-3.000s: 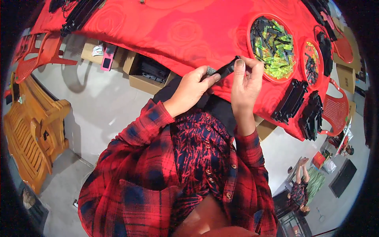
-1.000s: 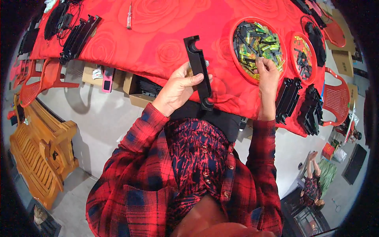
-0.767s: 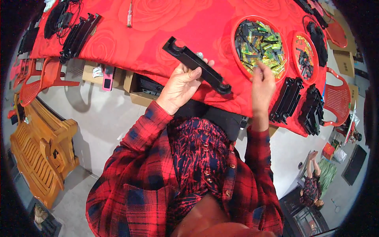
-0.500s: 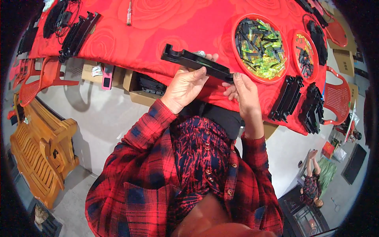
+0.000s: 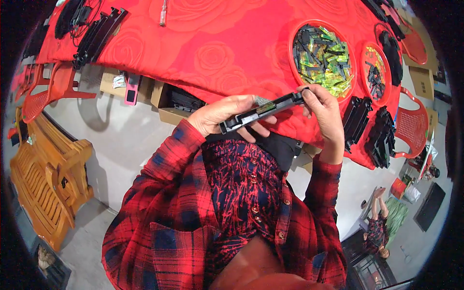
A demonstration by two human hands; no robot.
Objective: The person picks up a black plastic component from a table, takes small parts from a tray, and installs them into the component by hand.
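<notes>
Pinches the right end of a black channel strip between thumb and fingers of the right hand. Supports the other end in the left hand, with thumb along the far edge and fingers spread underneath, visible past the near edge. So: grasped at both ends, nothing loose.

Key geometry: from the right fingers, runs lengthwise left and back toward the body, right end higher in view, left end nearest the torso. Has the open channel facing up, with a green-yellow sliver inside. Can't make out the seating. Also shows a grey patch by the left thumb tip; too blurred to identify.

Held in the air over the near edge of the red-covered worktop. Right hand nearer to the large red basket, just beyond the strip's right end, full of mixed black and green-yellow pieces. Next outward, to the right: small red basket with small dark and orange bits. Toward the body from both: two stacks of black strips. Far left: more black parts, plus a screwdriver at the top. Below the worktop: cardboard box with black parts.
</notes>
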